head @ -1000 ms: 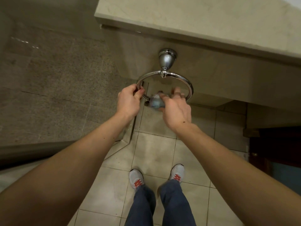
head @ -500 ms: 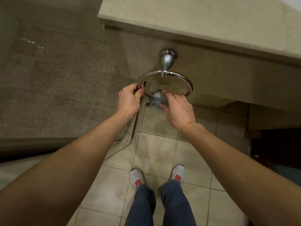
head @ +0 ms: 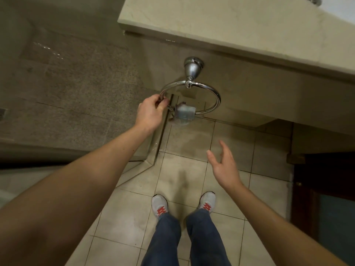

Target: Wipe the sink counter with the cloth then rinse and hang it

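A small grey-blue cloth [head: 184,113] hangs folded over the near side of a chrome towel ring [head: 216,96], which is fixed to the front of the beige stone sink counter [head: 221,22]. My left hand [head: 150,113] grips the ring's left side, just left of the cloth. My right hand [head: 223,166] is lower and to the right, away from the cloth, fingers spread and holding nothing.
A white sink basin [head: 343,8] shows at the top right corner. Below are beige floor tiles [head: 124,217] and my feet in grey shoes [head: 159,206]. A granite ledge [head: 67,89] lies to the left, and a dark wooden door [head: 322,189] to the right.
My right hand let go of the cloth and drew back down and to the right, opening. The cloth stays hanging on the ring. My left hand still holds the ring.
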